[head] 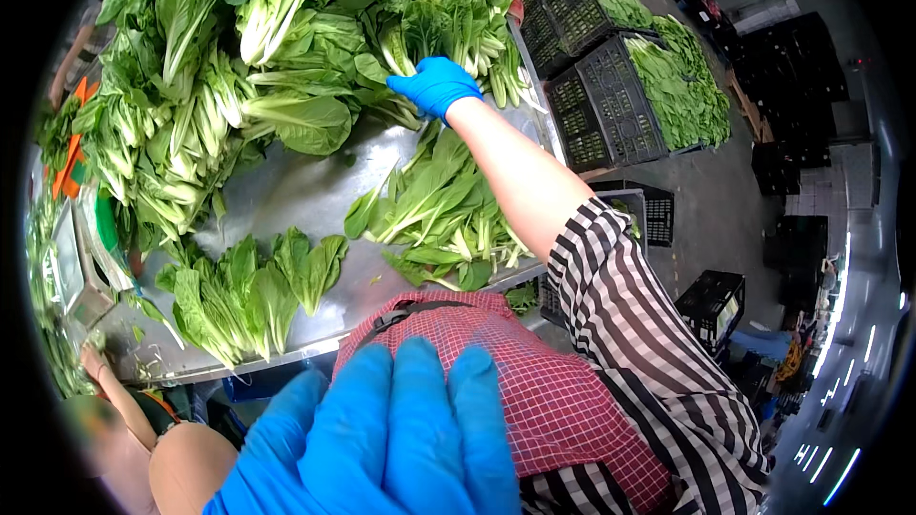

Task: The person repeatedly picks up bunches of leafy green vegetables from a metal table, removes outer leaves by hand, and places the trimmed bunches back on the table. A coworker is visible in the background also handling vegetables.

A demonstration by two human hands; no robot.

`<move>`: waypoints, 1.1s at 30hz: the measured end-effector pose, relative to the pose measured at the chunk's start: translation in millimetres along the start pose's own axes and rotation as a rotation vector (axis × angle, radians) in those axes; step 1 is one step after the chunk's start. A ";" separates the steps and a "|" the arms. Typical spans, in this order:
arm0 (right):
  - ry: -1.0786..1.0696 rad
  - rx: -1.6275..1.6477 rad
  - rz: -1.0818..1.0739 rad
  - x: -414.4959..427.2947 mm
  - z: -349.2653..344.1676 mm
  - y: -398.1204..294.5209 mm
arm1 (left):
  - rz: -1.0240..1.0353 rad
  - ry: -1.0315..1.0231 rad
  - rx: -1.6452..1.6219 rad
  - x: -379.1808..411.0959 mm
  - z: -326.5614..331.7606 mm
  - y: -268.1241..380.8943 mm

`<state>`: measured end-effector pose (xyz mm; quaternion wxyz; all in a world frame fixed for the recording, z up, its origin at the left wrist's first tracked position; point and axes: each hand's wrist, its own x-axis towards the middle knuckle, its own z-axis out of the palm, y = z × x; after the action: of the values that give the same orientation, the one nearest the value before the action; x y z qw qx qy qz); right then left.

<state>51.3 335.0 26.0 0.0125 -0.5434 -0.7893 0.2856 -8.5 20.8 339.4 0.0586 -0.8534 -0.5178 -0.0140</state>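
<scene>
My right hand (438, 89), in a blue glove, reaches to the edge of a large heap of leafy greens (286, 36) with pale stalks. Its fingers close around the stalk end of a green bunch (396, 46). Close to the camera, at the bottom, is my left hand (401, 422), also blue-gloved, its fingers spread a little and nothing seen in them; its palm side is hidden. A row of upright-lying greens (243, 300) rests at the metal table's (286, 189) near edge, left. Loose leaves and stalks (444, 207) lie in a pile below my right forearm.
Black plastic crates (615, 100) full of greens stand right of the table. Another crate (708, 307) sits on the floor at lower right. At far left are a scale (82, 286) and an orange object (69, 168). A co-worker's arm (118, 393) reaches in at lower left.
</scene>
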 end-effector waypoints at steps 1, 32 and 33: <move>-0.067 0.079 -0.002 0.7 3.5 -9.5 | -0.027 -0.025 0.011 -6.1 -6.5 3.2; -0.053 0.708 -0.152 -249.8 43.7 8.1 | -1.056 0.403 -2.121 -8.0 297.6 8.0; -0.001 0.727 -0.131 -247.3 44.3 13.7 | -1.059 0.393 -2.139 -10.7 294.8 6.7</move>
<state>149.5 105.1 54.5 0.2227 -0.4518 -0.6694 0.5460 -18.4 42.1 45.3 -0.6121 -0.1362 -0.5122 -0.5869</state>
